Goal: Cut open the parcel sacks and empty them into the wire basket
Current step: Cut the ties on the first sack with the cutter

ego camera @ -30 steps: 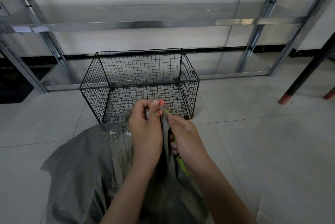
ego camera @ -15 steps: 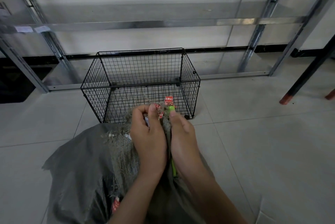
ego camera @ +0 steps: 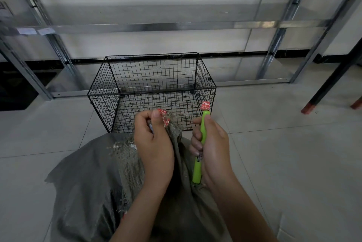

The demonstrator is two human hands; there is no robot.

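At near left lies the grey woven sack (ego camera: 84, 183), its bulk spread toward the viewer and its gathered neck rising to centre.

Left hand (ego camera: 154, 144): fingers curled tight round the frayed neck, thumb up, beside a red-and-white seal strip (ego camera: 163, 117) that clings to the fabric.

Just right of the neck, and apart from it, the green cutter (ego camera: 197, 163) stands nearly upright, its long axis running near to far. A scrap of red seal (ego camera: 205, 106) is caught at its far tip.

Right hand (ego camera: 213, 147): fingers wrapped round the cutter's handle, thumb high on it.

Directly far of the neck stands the wire basket (ego camera: 103, 93), open at the top.

Judgement: the tie appears severed. The sack's mouth is held by the left hand and points toward the basket, so the next move probably calls for spreading the neck and tipping the sack away from the viewer.
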